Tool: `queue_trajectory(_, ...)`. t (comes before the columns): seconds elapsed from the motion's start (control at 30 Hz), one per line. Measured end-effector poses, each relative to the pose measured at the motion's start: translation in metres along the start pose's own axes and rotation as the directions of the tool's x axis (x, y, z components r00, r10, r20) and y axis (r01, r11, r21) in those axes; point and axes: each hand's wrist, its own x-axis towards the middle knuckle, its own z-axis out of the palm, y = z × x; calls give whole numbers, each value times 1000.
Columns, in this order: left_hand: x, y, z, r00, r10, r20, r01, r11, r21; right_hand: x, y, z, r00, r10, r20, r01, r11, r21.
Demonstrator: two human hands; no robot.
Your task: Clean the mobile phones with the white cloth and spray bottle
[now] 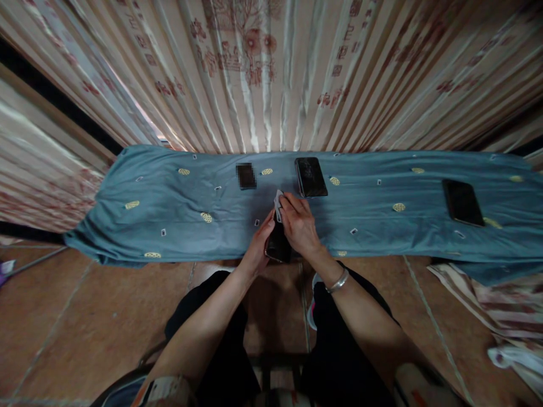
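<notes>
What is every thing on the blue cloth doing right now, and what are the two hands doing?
Left hand: closed around the dark phone, holding it from below.
Right hand: pressing a small white wipe onto the phone.
Dark phone: held up, screen dark.
White wipe: pinched, crumpled.
Middle phone: lying flat, screen dark.
Right phone: lying flat, screen dark.
Blue cloth: spread out, wrinkled.
Curtain: drawn shut.

Long low surface draped in blue-grey cloth (161,203) with small yellow oval motifs. Behind it, pleated beige curtain (263,73) printed in red-brown floral and script patterns, satin sheen on the folds; a sliver of daylight shows low at left. Floor (55,316) of reddish-brown tiles with pale grout lines. Striped fabric (504,305) bunched at lower right. Dim light overall
</notes>
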Motion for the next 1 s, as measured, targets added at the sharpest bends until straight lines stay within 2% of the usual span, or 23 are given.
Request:
queue_trajectory(0.33,-2,6,3,1000,-12,-2,12,1000,-18,4,12,2,1000,28,-7,-29,999,-19)
queue_trajectory(0.67,-2,16,5,996,-85,-41,79,989,-126,3,16,3,999,39,-4,-39,999,-3)
queue_trajectory(1.0,2,14,-5,999,-7,-52,4,998,-60,0,14,6,1000,27,-2,-27,999,-38)
